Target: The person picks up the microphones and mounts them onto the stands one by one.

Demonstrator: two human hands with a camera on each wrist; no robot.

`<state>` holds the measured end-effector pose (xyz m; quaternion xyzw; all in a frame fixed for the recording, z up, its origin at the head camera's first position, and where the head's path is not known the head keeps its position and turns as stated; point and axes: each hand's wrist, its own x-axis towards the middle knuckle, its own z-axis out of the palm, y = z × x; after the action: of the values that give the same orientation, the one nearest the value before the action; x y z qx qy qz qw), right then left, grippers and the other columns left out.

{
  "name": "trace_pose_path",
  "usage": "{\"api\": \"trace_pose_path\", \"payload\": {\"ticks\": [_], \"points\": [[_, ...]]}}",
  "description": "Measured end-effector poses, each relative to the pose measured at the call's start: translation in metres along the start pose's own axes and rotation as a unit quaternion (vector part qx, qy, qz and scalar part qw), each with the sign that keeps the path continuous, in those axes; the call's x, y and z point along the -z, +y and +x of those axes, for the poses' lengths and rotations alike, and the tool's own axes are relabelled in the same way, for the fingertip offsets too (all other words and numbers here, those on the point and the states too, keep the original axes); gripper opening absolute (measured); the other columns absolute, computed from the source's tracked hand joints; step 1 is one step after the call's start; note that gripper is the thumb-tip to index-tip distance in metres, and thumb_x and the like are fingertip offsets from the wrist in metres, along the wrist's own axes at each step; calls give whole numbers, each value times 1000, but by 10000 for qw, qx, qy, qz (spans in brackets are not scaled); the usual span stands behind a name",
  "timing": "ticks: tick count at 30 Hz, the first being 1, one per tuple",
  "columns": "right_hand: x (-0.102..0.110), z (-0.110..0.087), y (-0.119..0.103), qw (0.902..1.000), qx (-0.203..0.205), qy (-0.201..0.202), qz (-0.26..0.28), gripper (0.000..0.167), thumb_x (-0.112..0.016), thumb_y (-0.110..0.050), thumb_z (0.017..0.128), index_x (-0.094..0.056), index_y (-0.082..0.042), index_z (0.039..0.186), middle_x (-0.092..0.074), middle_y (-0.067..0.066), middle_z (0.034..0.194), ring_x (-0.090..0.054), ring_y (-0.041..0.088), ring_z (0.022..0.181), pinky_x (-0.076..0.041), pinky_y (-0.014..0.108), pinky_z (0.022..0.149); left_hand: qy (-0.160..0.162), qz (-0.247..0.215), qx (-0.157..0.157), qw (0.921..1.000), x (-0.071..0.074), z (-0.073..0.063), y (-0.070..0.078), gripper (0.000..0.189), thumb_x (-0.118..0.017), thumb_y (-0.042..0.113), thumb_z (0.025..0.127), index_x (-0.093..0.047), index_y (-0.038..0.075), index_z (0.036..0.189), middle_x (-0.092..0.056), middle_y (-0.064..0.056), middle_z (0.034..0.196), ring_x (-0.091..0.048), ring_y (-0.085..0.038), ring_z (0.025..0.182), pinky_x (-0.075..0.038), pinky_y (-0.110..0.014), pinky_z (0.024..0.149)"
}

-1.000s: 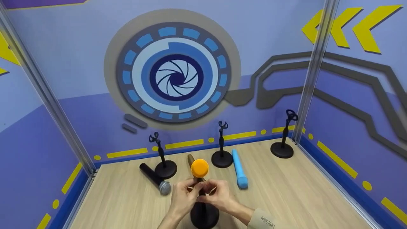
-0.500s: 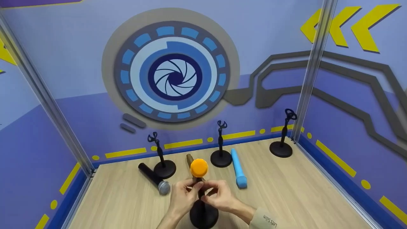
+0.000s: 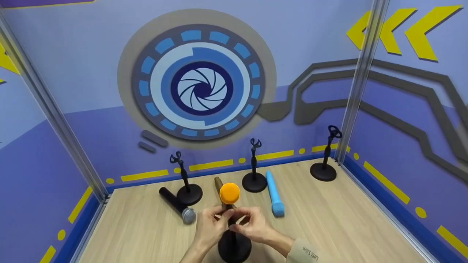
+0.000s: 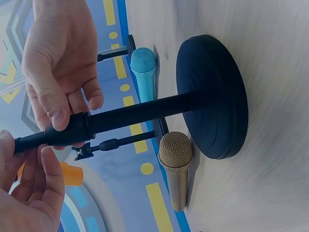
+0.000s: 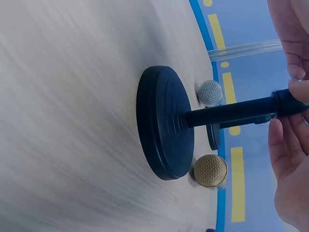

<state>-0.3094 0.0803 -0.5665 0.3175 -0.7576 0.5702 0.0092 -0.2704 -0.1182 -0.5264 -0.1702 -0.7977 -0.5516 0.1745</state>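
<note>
Upright on the table is a black microphone stand (image 3: 235, 246), close to the person. The left hand (image 3: 211, 224) pinches the thin upper part of its pole. Just below, the right hand (image 3: 253, 223) grips the collar (image 4: 79, 126) with thumb and fingers. Above both hands shows an orange round end (image 3: 229, 193), which looks like part of a microphone. How it meets the stand is hidden. Behind the stand lies a gold microphone (image 4: 176, 154), mostly covered in the head view. In the right wrist view, the stand's round base (image 5: 164, 123) rests flat.
Three more black stands, left (image 3: 190, 194), middle (image 3: 255, 182) and right (image 3: 323, 171), stand along the back wall with bare clips. A black microphone (image 3: 178, 204) with a silver head lies at left, a blue microphone (image 3: 275, 193) at right. Printed panels enclose the table (image 3: 139, 233).
The right thumb and fingers have shifted slightly on the collar. The left hand keeps its place, and the stand stays put. The head view has moved a little.
</note>
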Motion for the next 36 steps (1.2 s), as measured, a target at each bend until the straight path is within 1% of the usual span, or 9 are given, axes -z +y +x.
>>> {"api": "trace_pose_path", "payload": {"ticks": [6,9,13,17,21,25,30,34,36], "points": [[4,5,-2,9999,-106,-91,-68,28,-91,-13,89,-85,-14,117,-86,17,102,-75,2,86,-63,24,75,44,-41,-48,10000,0,0,-1,8,-83,19,102,-89,15,100,-87,-4,95,-82,-21,80,-63,-25,70],[5,5,-2,9998,-102,-180,-3,29,-90,-13,90,-84,-13,118,-86,18,105,-76,3,88,-64,25,76,36,-59,-57,10000,0,0,-1,7,-83,19,102,-89,15,100,-87,-4,95,-82,-19,80,-63,-26,70],[6,4,-2,9989,65,-448,105,31,-85,-9,94,-83,-12,124,-85,19,112,-79,9,97,-65,26,80,27,39,-83,10000,-1,0,-1,8,-83,20,102,-89,16,99,-87,-3,95,-79,-11,80,-62,-25,70],[8,4,-2,9964,141,-809,218,32,-77,-3,96,-81,-8,127,-83,22,118,-78,12,106,-66,28,87,-18,105,-53,9999,0,1,0,9,-82,21,103,-89,17,99,-86,-3,95,-78,-8,82,-62,-24,71],[11,5,0,9944,156,-1001,286,33,-72,3,97,-80,-3,129,-81,26,120,-75,8,107,-65,30,94,-99,110,48,9999,0,2,0,9,-82,21,104,-89,16,100,-86,-3,97,-77,-7,83,-62,-24,72],[13,6,2,9930,193,-1121,308,33,-70,5,98,-77,1,130,-80,31,120,-73,6,105,-65,31,97,-122,149,66,9998,0,2,1,9,-81,21,104,-89,16,100,-86,-3,97,-77,-7,82,-62,-25,72],[16,11,3,9909,197,-1307,271,31,-72,4,99,-76,3,129,-79,32,118,-75,10,103,-65,30,96,-56,208,-35,9998,-1,2,0,8,-82,18,103,-89,15,99,-86,-3,94,-78,-9,80,-62,-24,70],[19,14,2,9905,88,-1366,143,28,-76,1,98,-79,1,126,-81,30,116,-79,14,101,-64,24,92,21,204,-155,9997,-2,2,0,8,-84,17,101,-89,15,96,-85,-3,91,-77,-8,77,-62,-24,68],[21,15,2,9904,51,-1380,74,28,-78,0,98,-80,-1,125,-82,28,115,-80,14,100,-64,21,89,54,207,-218,9995,-2,2,0,8,-84,17,101,-89,15,95,-85,-3,90,-76,-7,76,-62,-24,67]]}}
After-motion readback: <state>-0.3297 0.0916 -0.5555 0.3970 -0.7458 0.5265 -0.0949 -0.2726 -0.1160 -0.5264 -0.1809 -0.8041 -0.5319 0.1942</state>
